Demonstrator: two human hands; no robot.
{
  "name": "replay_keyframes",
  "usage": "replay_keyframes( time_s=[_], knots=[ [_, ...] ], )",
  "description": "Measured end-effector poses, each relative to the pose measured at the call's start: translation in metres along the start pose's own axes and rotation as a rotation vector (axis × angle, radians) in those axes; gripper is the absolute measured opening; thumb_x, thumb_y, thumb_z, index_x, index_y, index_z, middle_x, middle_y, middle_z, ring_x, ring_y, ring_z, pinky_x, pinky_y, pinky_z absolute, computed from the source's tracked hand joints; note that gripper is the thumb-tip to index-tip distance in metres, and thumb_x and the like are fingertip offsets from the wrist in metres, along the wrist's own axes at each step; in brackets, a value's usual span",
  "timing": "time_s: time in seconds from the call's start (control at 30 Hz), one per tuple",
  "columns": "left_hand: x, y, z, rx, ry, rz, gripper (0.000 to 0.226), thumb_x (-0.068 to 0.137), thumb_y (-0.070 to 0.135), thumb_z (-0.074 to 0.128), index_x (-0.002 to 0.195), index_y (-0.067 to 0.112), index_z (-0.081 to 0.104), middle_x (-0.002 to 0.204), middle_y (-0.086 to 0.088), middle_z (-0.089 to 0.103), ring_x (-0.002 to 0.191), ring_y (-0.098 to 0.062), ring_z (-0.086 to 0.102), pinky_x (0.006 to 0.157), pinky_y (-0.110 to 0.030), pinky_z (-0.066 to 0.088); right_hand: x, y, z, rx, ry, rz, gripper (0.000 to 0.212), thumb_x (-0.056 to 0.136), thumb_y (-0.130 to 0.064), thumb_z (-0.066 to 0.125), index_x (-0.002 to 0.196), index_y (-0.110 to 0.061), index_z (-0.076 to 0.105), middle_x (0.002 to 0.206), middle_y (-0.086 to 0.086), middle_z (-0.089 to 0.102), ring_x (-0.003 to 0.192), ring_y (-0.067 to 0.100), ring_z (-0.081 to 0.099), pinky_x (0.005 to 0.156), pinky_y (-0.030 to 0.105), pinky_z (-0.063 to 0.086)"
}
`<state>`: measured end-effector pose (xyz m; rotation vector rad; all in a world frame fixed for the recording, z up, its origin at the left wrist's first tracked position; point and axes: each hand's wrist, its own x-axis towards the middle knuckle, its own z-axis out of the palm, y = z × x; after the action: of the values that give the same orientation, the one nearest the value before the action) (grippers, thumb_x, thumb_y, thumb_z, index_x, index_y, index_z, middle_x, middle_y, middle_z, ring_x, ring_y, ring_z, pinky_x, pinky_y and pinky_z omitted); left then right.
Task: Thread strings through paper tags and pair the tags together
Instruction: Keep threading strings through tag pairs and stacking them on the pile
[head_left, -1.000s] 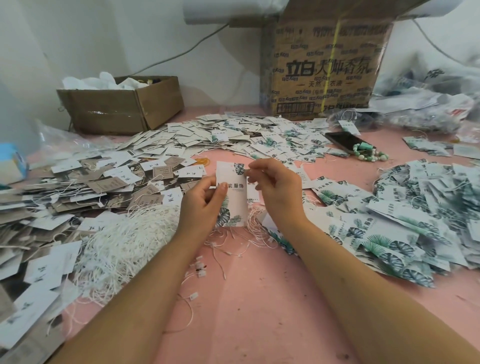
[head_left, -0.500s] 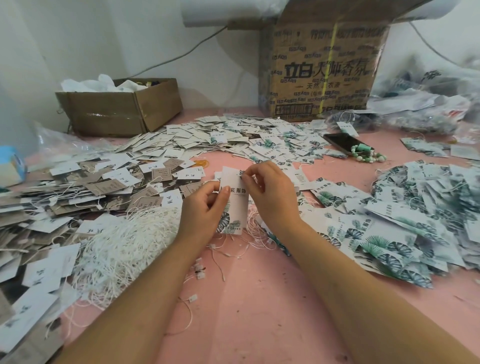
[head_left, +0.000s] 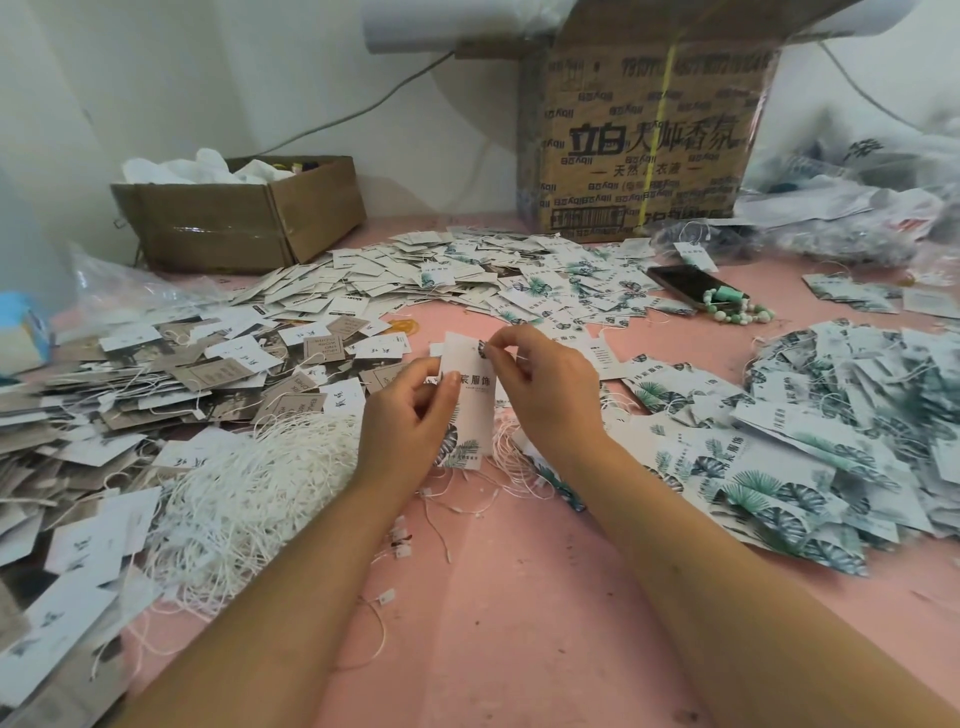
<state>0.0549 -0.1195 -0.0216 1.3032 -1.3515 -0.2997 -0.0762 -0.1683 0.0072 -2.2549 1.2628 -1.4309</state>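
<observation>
One white rectangular paper tag with green leaf print (head_left: 471, 400) is held up at the middle of the frame, above the pink worktop (head_left: 519, 597). Its long axis runs nearly straight up and down the picture, printed face to the camera, the larger leaf motif at the lower end. Two hands are in view. The left hand (head_left: 410, 415) grips the tag's left edge, thumb on its face. The right hand (head_left: 540, 384) pinches at its top end; whether a string sits between those fingers cannot be told.

One heap of loose white strings (head_left: 249, 488) lies lower left. Leaf-print tags (head_left: 831, 441) are piled at right, far too many to count. Two cardboard boxes stand at the back: a low open brown box (head_left: 234, 223) and a tall printed carton (head_left: 639, 140).
</observation>
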Motion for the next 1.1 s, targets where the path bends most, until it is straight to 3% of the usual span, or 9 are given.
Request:
replay_keyframes(
  time_s=[0.13,0.27,0.4,0.5,0.57,0.6,0.73,0.87,1.1],
  knots=[
    [0.001,-0.002,-0.001,0.013,-0.009,0.029,0.01,0.093,0.021,0.055,0.101,0.026,0.06,0.058,-0.02,0.059,0.044,-0.012,0.038,0.047,-0.026,0.033,0.0,-0.002,0.0,-0.018,-0.05,0.013,0.017,0.091,-0.029,0.056,0.096,-0.018,0.067,0.076,0.007,0.07,0.081,0.027,0.065,0.067,0.033,0.045],
    [0.001,-0.002,0.0,-0.009,-0.022,0.034,0.014,0.093,0.018,0.055,0.103,0.027,0.059,0.043,0.009,0.044,0.04,-0.002,0.032,0.044,-0.021,0.03,0.0,-0.004,-0.001,-0.035,-0.066,0.019,0.019,0.092,-0.031,0.053,0.099,-0.019,0.066,0.078,0.007,0.069,0.083,0.027,0.064,0.068,0.034,0.043],
    [-0.002,0.001,0.0,-0.028,-0.004,0.041,0.013,0.092,0.012,0.057,0.104,0.016,0.061,0.042,0.014,0.045,0.038,-0.001,0.036,0.043,-0.015,0.031,-0.001,-0.006,-0.003,-0.018,-0.054,-0.012,0.019,0.092,-0.029,0.054,0.099,-0.016,0.066,0.076,0.009,0.069,0.08,0.028,0.064,0.068,0.036,0.046],
    [-0.002,0.005,0.0,-0.03,0.012,0.033,0.015,0.091,0.009,0.058,0.105,0.007,0.061,0.049,0.011,0.051,0.042,-0.006,0.043,0.044,-0.023,0.039,-0.001,-0.009,-0.003,-0.012,-0.053,-0.034,0.019,0.091,-0.028,0.055,0.099,-0.015,0.067,0.072,0.009,0.068,0.074,0.029,0.064,0.067,0.038,0.047],
    [-0.002,0.008,0.0,-0.046,0.014,0.025,0.014,0.09,0.009,0.059,0.103,0.014,0.061,0.065,0.002,0.062,0.054,-0.03,0.054,0.053,-0.04,0.049,-0.002,-0.01,-0.003,-0.018,-0.065,-0.053,0.019,0.091,-0.027,0.055,0.099,-0.014,0.067,0.066,0.006,0.064,0.071,0.028,0.062,0.064,0.036,0.046],
    [-0.002,0.009,-0.001,-0.058,0.018,0.021,0.015,0.09,0.008,0.06,0.101,0.019,0.06,0.072,0.0,0.065,0.061,-0.035,0.058,0.058,-0.044,0.051,-0.002,-0.01,-0.003,-0.021,-0.071,-0.061,0.019,0.091,-0.027,0.055,0.098,-0.014,0.067,0.064,0.005,0.062,0.07,0.029,0.061,0.063,0.036,0.046],
    [-0.004,0.014,0.0,-0.166,-0.015,-0.024,0.017,0.082,0.018,0.062,0.097,0.027,0.06,0.08,0.001,0.068,0.063,-0.024,0.06,0.061,-0.04,0.054,-0.005,-0.011,-0.002,0.004,-0.047,-0.087,0.016,0.09,-0.023,0.058,0.094,-0.011,0.068,0.058,0.001,0.051,0.062,0.029,0.058,0.06,0.039,0.046],
    [-0.002,0.012,0.001,-0.324,-0.035,-0.116,0.029,0.072,0.015,0.059,0.1,0.021,0.061,0.079,-0.005,0.066,0.073,-0.022,0.056,0.068,-0.038,0.049,-0.005,-0.012,0.0,0.033,-0.041,-0.09,0.014,0.089,-0.02,0.06,0.093,-0.01,0.069,0.058,0.004,0.057,0.056,0.023,0.054,0.058,0.038,0.047],
    [-0.001,0.014,0.0,-0.386,-0.096,-0.127,0.033,0.072,0.01,0.057,0.1,0.024,0.064,0.087,-0.013,0.062,0.081,-0.023,0.051,0.074,-0.041,0.042,-0.006,-0.013,0.002,-0.003,-0.086,-0.063,0.018,0.091,-0.024,0.055,0.097,-0.014,0.068,0.071,0.008,0.067,0.068,0.027,0.062,0.064,0.038,0.046]
  ],
)
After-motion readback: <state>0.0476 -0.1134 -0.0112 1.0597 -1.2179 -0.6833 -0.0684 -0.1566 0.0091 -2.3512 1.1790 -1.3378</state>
